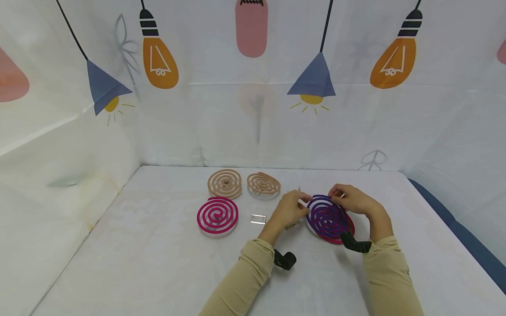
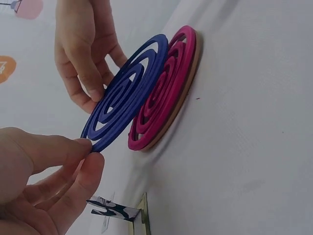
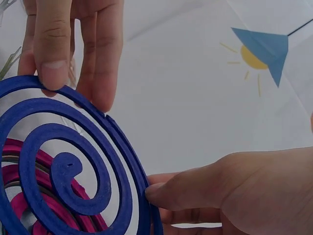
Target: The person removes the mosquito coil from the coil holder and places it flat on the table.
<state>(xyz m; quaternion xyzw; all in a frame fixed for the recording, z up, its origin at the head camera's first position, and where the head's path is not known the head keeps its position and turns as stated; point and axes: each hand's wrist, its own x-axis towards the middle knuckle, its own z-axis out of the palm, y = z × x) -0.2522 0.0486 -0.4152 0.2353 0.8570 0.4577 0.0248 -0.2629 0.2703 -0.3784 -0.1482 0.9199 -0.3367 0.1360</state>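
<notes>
A blue mosquito coil [image 1: 326, 215] is held tilted by both hands. My left hand [image 1: 290, 210] pinches its left edge between thumb and fingers, and my right hand [image 1: 353, 199] grips its far right edge. Just below it lies a pink mosquito coil [image 2: 188, 44], with a tan layer [image 2: 182, 98] visible beneath the pink in the left wrist view. From the head view, the blue coil covers most of the pink one. Near the left fingers stands a small bent metal coil stand [image 2: 143, 215].
To the left lies another pink coil [image 1: 217, 215]. Behind it are two tan coils, one at the left [image 1: 224, 183] and one at the right [image 1: 263, 183]. A small shiny metal piece [image 1: 258, 219] lies left of my left hand. A patterned white curtain [image 1: 221, 123] hangs behind the white table [image 1: 138, 245].
</notes>
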